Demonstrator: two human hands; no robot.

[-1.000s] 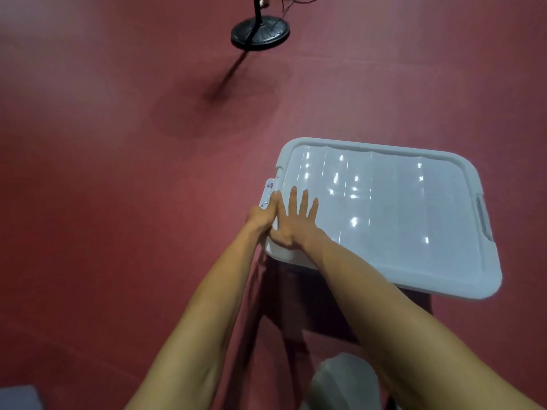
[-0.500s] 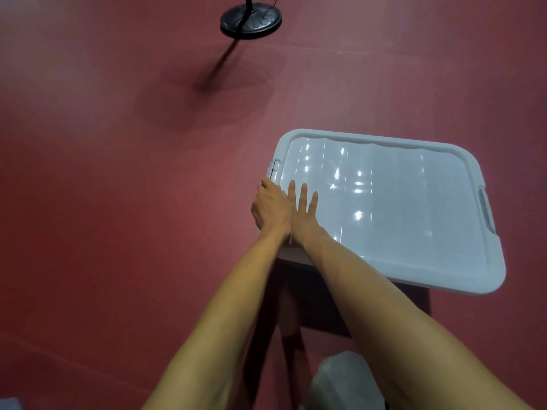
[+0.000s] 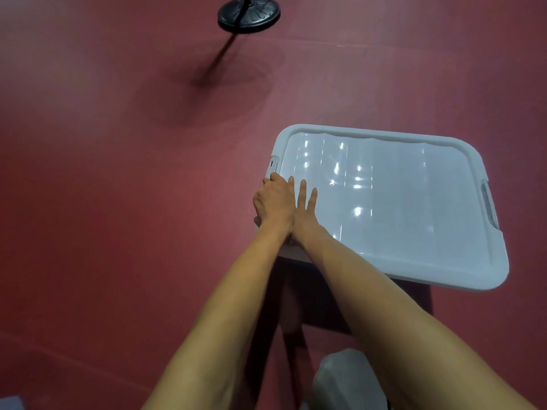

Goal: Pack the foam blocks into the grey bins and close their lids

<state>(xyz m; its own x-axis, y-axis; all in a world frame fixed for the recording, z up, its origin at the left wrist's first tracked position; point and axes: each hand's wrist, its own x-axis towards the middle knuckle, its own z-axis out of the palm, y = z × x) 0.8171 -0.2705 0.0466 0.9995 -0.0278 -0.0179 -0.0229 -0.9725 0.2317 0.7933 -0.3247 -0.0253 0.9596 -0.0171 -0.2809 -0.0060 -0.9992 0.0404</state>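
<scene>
A grey bin stands on the red floor with its glossy lid [image 3: 399, 202] lying flat on top, hiding whatever is inside. A latch [image 3: 273, 164] shows at the lid's left rim and a handle slot [image 3: 488, 205] at its right rim. My left hand [image 3: 273, 202] lies over the left rim just below the latch, fingers bent down over the edge. Beside it, touching it, my right hand [image 3: 306, 210] presses flat on the lid with straight fingers. No foam blocks are visible.
A black round stand base [image 3: 248, 14] sits on the floor at the far top, with its pole's shadow running toward the bin. A white plastic object [image 3: 349, 380] lies near my feet. A grey corner [image 3: 9, 403] shows at bottom left.
The latch stuck out from the left rim a second ago; my left hand has moved onto that rim and the latch now lies flush. My right hand stayed flat on the lid.
</scene>
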